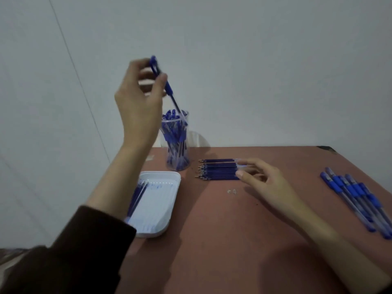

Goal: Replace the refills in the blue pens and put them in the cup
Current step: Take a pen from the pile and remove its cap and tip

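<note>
A reddish-brown tabletop [233,240] carries a white rectangular plastic tray [167,211] that holds a few blue refills [137,196]. Behind the tray stands a clear plastic cup [177,149] packed with blue pens. The left hand [140,102] is raised over the cup, its fingers [161,81] pinching a blue capped pen [169,90] that slants tip-down toward the rim. The right hand [267,185] has its fingers [252,166] loosely spread, touching the ends of a row of dark blue refills [218,169]. More blue pens with clear barrels [356,200] lie far right.

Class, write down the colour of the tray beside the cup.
White, with blue ink smudges; the tray shows best in the head view.
</note>
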Demonstrator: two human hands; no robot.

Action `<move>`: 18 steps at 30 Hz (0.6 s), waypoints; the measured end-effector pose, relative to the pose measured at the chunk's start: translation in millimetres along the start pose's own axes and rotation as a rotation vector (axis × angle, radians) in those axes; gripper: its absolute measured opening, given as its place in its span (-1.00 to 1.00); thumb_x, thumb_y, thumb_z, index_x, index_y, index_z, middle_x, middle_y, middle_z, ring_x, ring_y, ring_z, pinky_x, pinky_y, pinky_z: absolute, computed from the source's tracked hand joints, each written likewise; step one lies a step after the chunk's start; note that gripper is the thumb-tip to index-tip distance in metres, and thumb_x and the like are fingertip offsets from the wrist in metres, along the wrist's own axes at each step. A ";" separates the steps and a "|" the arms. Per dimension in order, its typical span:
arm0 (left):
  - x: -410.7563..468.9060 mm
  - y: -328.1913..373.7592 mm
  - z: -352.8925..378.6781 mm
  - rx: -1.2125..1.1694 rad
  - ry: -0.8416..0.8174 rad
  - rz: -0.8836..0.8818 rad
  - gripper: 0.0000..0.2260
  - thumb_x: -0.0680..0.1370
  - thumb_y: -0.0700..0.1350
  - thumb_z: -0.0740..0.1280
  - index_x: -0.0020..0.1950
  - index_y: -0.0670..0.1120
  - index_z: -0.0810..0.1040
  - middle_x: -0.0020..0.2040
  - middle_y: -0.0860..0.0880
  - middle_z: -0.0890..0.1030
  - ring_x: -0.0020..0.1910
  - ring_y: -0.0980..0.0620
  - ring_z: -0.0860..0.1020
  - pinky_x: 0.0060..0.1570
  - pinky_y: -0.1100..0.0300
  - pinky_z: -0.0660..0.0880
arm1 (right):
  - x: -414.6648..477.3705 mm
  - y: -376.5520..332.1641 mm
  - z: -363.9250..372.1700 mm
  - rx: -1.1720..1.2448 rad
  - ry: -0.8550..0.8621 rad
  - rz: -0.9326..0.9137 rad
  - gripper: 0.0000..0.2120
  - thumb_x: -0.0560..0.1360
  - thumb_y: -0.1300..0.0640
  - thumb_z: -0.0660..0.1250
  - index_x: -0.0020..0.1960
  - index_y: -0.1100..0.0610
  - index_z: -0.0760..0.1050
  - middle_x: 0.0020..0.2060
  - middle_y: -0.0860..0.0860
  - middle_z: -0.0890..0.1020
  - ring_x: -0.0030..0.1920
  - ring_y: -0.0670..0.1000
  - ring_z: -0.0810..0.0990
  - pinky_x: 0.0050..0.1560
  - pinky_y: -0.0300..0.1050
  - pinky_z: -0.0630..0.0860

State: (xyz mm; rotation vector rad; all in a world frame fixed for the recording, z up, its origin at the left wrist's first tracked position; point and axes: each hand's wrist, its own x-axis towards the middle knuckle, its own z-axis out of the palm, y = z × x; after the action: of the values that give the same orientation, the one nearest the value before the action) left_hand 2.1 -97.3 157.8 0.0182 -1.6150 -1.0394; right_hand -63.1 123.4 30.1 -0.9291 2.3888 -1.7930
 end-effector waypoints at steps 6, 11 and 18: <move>36.8 -21.3 7.1 0.210 -0.063 0.069 -0.81 0.53 -0.22 0.32 0.14 -0.19 0.50 -0.19 0.15 0.51 -0.28 0.25 0.54 -0.11 0.04 0.60 | -0.5 2.6 1.5 -0.126 -0.016 -0.008 -0.87 0.47 0.08 0.40 0.00 -0.10 0.57 -0.19 -0.11 0.66 -0.11 -0.25 0.54 -0.11 -0.50 0.35; 24.0 -44.4 11.2 0.411 -0.255 0.008 -0.67 0.56 -0.26 0.30 0.30 -0.10 0.38 -0.13 -0.08 0.57 -0.22 -0.04 0.56 -0.17 0.16 0.52 | -0.9 2.4 2.0 -0.163 -0.028 -0.019 -0.85 0.46 0.08 0.40 -0.05 -0.17 0.54 -0.25 -0.17 0.63 -0.18 -0.31 0.52 -0.09 -0.45 0.36; 12.7 -66.6 9.8 0.658 -0.393 -0.031 -0.88 0.55 -0.17 0.32 0.07 -0.11 0.54 -0.17 -0.11 0.67 -0.17 -0.13 0.59 -0.14 0.11 0.48 | -1.1 0.9 4.2 -0.186 -0.077 -0.016 -0.85 0.46 0.10 0.41 -0.03 -0.12 0.54 -0.28 -0.15 0.62 -0.30 -0.32 0.52 -0.17 -0.49 0.36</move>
State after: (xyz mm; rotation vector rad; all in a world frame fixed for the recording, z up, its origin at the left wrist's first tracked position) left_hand -43.2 -138.5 127.0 0.2965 -2.2639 -0.5088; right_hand -61.1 120.4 27.5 -1.0160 2.5390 -1.5295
